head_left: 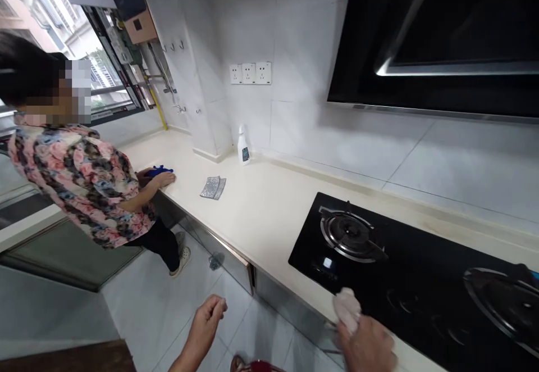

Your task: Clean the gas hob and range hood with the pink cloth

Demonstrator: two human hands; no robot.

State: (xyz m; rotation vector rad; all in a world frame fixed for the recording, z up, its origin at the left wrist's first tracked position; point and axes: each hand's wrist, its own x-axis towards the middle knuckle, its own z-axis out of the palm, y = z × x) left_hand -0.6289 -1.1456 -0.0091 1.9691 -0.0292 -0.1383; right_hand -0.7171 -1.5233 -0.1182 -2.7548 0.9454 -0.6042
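Observation:
My right hand [368, 345] is closed around a bunched whitish cloth [347, 308], over the front edge of the black gas stove [370, 287]. Part of the cloth sticks out beyond the fingers, and the rest is hidden in the grip. The hand looks slightly blurred. My left hand [205, 322] hangs in the air over the floor, in front of the cabinets. Its fingers are curled into a loose fist, with nothing showing in them. The near burner [351, 234] lies beyond my right hand.
On the pale countertop [261, 209] are a white spray bottle [243, 150] and two grey silvery pads [213, 187]. At left a person in a floral shirt [88, 186] has hands on the counter by a blue cloth [160, 171]. A dark range hood [438, 40] overhangs the stove.

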